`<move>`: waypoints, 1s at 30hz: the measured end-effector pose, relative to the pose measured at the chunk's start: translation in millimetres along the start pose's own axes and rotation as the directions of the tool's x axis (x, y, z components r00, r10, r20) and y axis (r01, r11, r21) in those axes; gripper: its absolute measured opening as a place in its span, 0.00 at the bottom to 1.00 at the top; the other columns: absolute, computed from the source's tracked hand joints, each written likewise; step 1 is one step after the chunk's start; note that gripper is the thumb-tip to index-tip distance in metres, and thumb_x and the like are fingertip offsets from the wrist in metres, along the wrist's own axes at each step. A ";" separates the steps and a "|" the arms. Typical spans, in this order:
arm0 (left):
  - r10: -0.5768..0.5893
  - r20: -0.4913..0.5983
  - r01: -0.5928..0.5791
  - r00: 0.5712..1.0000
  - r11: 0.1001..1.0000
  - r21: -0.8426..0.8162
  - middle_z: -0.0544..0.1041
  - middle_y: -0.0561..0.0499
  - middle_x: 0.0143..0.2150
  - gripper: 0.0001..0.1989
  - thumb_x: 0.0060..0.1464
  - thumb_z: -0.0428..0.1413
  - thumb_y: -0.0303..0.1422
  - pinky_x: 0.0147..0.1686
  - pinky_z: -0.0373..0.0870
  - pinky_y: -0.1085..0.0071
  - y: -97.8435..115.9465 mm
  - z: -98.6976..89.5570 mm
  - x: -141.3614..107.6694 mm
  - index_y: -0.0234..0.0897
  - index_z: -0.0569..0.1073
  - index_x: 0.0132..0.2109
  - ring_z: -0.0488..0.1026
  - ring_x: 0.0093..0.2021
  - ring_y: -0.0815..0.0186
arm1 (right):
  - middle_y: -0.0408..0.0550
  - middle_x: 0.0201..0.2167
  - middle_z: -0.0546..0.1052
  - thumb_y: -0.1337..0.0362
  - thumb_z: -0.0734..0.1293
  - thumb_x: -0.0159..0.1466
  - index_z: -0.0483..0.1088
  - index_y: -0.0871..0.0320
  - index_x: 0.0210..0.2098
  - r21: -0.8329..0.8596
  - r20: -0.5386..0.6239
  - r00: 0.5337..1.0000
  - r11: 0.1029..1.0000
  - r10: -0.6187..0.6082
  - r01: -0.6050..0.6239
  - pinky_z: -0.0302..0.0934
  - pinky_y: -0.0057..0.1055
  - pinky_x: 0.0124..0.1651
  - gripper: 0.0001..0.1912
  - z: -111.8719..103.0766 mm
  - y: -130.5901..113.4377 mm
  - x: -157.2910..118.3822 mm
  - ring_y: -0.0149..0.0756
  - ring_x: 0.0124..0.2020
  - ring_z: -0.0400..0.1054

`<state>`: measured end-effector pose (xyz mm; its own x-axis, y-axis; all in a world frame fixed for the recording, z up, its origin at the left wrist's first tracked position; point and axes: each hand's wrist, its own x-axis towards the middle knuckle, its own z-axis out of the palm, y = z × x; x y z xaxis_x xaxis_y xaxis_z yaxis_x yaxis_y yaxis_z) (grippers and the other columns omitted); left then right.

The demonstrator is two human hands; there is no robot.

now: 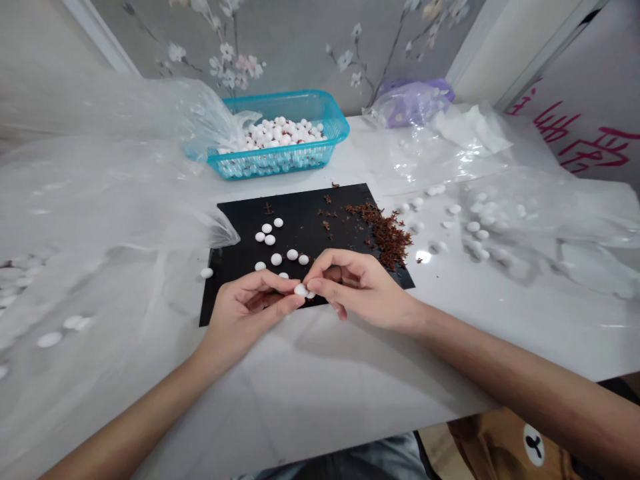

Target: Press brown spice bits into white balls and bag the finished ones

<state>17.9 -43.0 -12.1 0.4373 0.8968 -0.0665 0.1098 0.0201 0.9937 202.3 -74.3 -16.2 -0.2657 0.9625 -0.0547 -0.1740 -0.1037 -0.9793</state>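
Observation:
Over the near edge of a black mat (240,213), my left hand (250,303) pinches a small white ball (301,290) between thumb and fingertips. My right hand (370,290) is closed at the fingertips right against that ball. Whatever its thumb and finger grip is too small and covered to make out; another bit of white shows under the thumb. Several loose white balls (292,255) lie on the mat just beyond the hands. At the mat's right side spreads a heap of small reddish-brown, star-shaped pieces (393,240), with a few scattered leftward.
A blue plastic basket (275,167) at the back holds many white balls, some with brown bits. Clear plastic bags (100,180) cover the left side, and another clear bag (540,207) lies right among loose balls. A purple bag (420,103) sits by the wall.

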 end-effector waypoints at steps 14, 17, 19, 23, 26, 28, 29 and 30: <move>0.008 -0.010 -0.008 1.000 0.997 0.083 0.80 0.55 0.28 0.05 0.41 0.64 0.27 0.30 0.73 0.81 1.3 -3.2 -1.3 0.38 0.77 0.29 0.76 0.28 0.72 | 0.33 0.17 0.65 0.59 0.73 0.52 0.62 0.58 0.29 0.143 -0.005 0.997 0.986 0.082 -0.080 0.62 0.20 0.20 0.15 2.9 3.9 2.2 0.21 0.16 0.61; 0.010 -0.002 -0.010 1.000 0.995 0.100 0.80 0.55 0.29 0.04 0.42 0.64 0.28 0.30 0.73 0.81 1.1 -4.2 -1.9 0.39 0.77 0.30 0.76 0.29 0.72 | 0.33 0.19 0.64 0.59 0.73 0.52 0.62 0.58 0.29 0.139 -0.010 0.997 0.988 0.072 -0.069 0.60 0.19 0.17 0.16 4.9 5.5 1.6 0.20 0.16 0.58; 0.005 0.025 -0.008 1.000 0.992 0.128 0.80 0.55 0.29 0.04 0.44 0.63 0.29 0.29 0.72 0.81 0.8 -5.2 -1.6 0.38 0.76 0.30 0.76 0.29 0.72 | 0.34 0.20 0.64 0.58 0.72 0.53 0.62 0.58 0.29 0.110 -0.002 0.997 0.991 0.078 -0.077 0.57 0.19 0.16 0.15 4.7 3.8 1.0 0.19 0.15 0.57; 0.012 0.112 -0.036 0.994 0.976 0.216 0.79 0.52 0.31 0.06 0.47 0.62 0.33 0.30 0.72 0.77 3.2 -10.3 2.7 0.37 0.74 0.31 0.76 0.30 0.69 | 0.38 0.26 0.67 0.57 0.71 0.53 0.64 0.57 0.33 -0.103 0.005 0.998 0.993 0.060 -0.059 0.55 0.19 0.16 0.15 -10.1 -10.8 1.9 0.20 0.18 0.58; 0.091 0.092 -0.120 0.992 0.913 0.389 0.79 0.52 0.34 0.06 0.51 0.58 0.37 0.34 0.71 0.73 8.8 -19.8 8.3 0.39 0.73 0.34 0.75 0.33 0.67 | 0.39 0.25 0.67 0.59 0.69 0.56 0.66 0.59 0.32 -0.487 -0.199 0.976 0.873 -0.084 -0.024 0.53 0.22 0.19 0.11 -36.3 -25.4 4.6 0.21 0.18 0.56; 0.176 0.099 -0.201 0.979 0.791 0.577 0.79 0.52 0.38 0.06 0.53 0.56 0.38 0.38 0.69 0.71 12.6 -28.2 12.1 0.42 0.74 0.36 0.74 0.37 0.64 | 0.43 0.26 0.69 0.63 0.68 0.55 0.68 0.59 0.29 -0.752 -0.293 0.925 0.656 -0.242 -0.066 0.54 0.25 0.24 0.07 -55.2 -30.7 6.1 0.24 0.21 0.57; 0.217 0.115 -0.237 0.969 0.706 0.667 0.79 0.51 0.40 0.06 0.53 0.56 0.38 0.40 0.68 0.69 14.1 -32.3 13.9 0.43 0.74 0.36 0.73 0.40 0.63 | 0.44 0.27 0.70 0.64 0.68 0.54 0.68 0.59 0.27 -0.833 -0.283 0.927 0.543 -0.245 -0.111 0.55 0.26 0.26 0.05 -63.3 -31.3 6.5 0.25 0.22 0.59; 0.252 0.131 -0.264 0.959 0.621 0.738 0.78 0.51 0.41 0.06 0.53 0.55 0.38 0.42 0.66 0.68 15.2 -35.8 15.4 0.43 0.74 0.36 0.72 0.42 0.61 | 0.45 0.27 0.71 0.64 0.68 0.54 0.69 0.59 0.27 -0.879 -0.273 0.936 0.454 -0.223 -0.148 0.55 0.27 0.27 0.04 -70.0 -30.7 6.7 0.27 0.23 0.60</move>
<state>-5.7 -13.1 5.1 0.5637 0.8072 0.1751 0.6113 -0.5503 0.5688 272.2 -47.1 -0.1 0.0491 0.9923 0.1140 0.7935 0.0305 -0.6078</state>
